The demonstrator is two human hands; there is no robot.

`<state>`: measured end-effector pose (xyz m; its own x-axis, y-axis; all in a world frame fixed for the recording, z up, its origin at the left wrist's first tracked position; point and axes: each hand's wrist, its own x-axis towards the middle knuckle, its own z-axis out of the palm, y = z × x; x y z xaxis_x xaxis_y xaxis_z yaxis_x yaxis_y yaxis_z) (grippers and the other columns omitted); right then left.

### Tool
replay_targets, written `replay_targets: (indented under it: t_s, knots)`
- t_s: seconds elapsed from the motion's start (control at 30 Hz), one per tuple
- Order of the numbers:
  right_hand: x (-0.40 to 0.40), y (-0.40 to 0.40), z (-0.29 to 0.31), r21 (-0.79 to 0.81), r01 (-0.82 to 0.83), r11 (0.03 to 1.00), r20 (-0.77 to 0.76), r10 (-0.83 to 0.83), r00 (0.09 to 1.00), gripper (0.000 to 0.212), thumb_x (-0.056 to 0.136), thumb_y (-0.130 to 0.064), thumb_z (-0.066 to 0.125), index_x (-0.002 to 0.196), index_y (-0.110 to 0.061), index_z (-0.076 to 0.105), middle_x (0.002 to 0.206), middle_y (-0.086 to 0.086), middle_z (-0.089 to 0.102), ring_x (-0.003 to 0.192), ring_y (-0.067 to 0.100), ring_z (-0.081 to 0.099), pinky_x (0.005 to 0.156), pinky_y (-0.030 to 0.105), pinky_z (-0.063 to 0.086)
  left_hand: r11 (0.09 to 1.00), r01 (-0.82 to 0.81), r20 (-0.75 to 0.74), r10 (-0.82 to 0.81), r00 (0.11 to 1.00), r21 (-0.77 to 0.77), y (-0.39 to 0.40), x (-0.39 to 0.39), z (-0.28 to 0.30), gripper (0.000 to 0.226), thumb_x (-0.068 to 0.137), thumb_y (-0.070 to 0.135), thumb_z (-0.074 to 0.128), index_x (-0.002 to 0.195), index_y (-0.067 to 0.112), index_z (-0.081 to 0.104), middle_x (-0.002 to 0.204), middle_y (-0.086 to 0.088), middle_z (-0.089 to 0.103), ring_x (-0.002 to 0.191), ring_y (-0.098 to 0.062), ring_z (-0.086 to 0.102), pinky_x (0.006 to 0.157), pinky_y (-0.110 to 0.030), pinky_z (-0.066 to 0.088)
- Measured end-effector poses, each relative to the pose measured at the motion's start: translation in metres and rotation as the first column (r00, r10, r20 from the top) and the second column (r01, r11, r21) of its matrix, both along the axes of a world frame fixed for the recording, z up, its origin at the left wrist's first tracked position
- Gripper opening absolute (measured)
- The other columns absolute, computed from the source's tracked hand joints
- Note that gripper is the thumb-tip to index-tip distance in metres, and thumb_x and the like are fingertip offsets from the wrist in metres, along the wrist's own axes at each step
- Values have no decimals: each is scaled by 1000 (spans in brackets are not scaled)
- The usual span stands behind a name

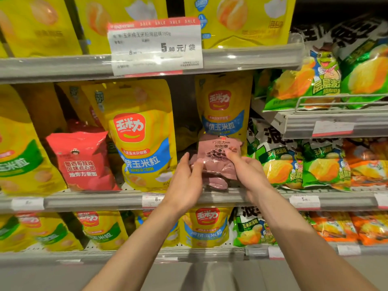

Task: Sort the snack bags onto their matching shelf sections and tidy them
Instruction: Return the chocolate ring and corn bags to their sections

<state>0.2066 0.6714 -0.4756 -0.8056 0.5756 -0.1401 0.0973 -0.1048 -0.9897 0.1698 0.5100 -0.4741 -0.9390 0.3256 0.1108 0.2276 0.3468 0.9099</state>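
While both hands meet at the middle shelf [117, 201], the head view shows a brown snack bag [217, 158] standing at the shelf's front edge, right in front of a yellow corn bag [225, 110] whose section it plainly does not match. The left hand [185, 185] rests against the bag's left side with fairly straight fingers, while the right hand [248, 173] pinches its right side, thumb on the front. More brown bags seem stacked just below the top one, though the hands cover most of them. By my judgement, the step in hand is gathering these stray bags to carry them off to their own section; the next move calls for a firm two-handed grip, lifting the stack over the shelf lip without knocking the yellow bags. A red snack bag [84, 160] further left also looks misplaced among the yellow ones. No matching brown section shows anywhere in view. How many brown bags there are stays hidden, and the small price labels are too blurred to read.
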Motion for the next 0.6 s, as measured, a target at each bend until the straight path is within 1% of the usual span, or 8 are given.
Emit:
replay_targets:
  t_s: [0.03,0.1,0.17,0.23,0.33,0.4,0.5,0.6]
  knots:
    - [-5,0,0,8,5,1000,6,-5,1000,44,89,-49,76,109,-11,72,100,9,81,101,29,76,101,50,57,999,17,8,-17,1000,-35,4,-2,1,67,109,46,39,164,16,18,170,1,26,156,-15,23,122,-27,18]
    - [-13,-1,-1,-3,-9,1000,27,9,1000,49,88,-53,74,116,-12,69,107,10,79,106,30,73,103,52,55,997,25,39,-22,999,-71,12,-8,3,67,110,45,36,165,14,15,171,-3,24,158,-19,21,125,-32,16]
    - [-17,1,-3,-46,-45,998,42,46,998,48,91,-51,71,118,-12,69,105,9,80,105,31,74,104,52,54,991,6,52,1,999,-131,19,-12,5,63,110,46,33,162,13,23,167,-9,32,155,-25,28,126,-38,21]
    - [-19,3,-5,-82,-81,993,58,86,995,45,95,-50,68,119,-12,71,104,8,81,105,29,75,107,53,52,974,-24,42,34,999,-223,23,-15,5,56,109,47,32,153,13,37,156,-16,46,145,-31,41,120,-45,32]
    - [-18,3,-5,-120,-104,987,58,111,992,45,96,-51,66,122,-14,70,106,6,81,109,28,73,108,55,51,955,-63,43,79,996,-291,27,-18,8,52,109,47,31,146,14,43,149,-18,53,139,-35,48,115,-46,37]
    - [-16,4,-4,-136,-93,986,31,98,995,43,97,-50,66,121,-15,70,103,5,82,106,28,74,105,55,53,966,-79,63,97,993,-245,29,-17,10,49,108,46,33,144,16,46,146,-17,56,135,-35,51,113,-46,39]
    - [-11,13,0,-129,-84,988,-16,83,996,37,96,-49,67,113,-17,74,97,3,83,101,25,77,103,55,54,989,-106,78,114,990,-102,30,-13,12,44,106,50,38,136,22,54,135,-9,63,125,-30,58,109,-45,44]
    - [-4,24,1,-131,-86,988,-39,82,996,41,92,-52,70,115,-19,74,103,2,82,108,26,74,109,58,49,982,-169,162,155,975,81,33,-12,14,51,101,62,44,122,19,63,120,-8,71,108,-25,65,98,-44,53]
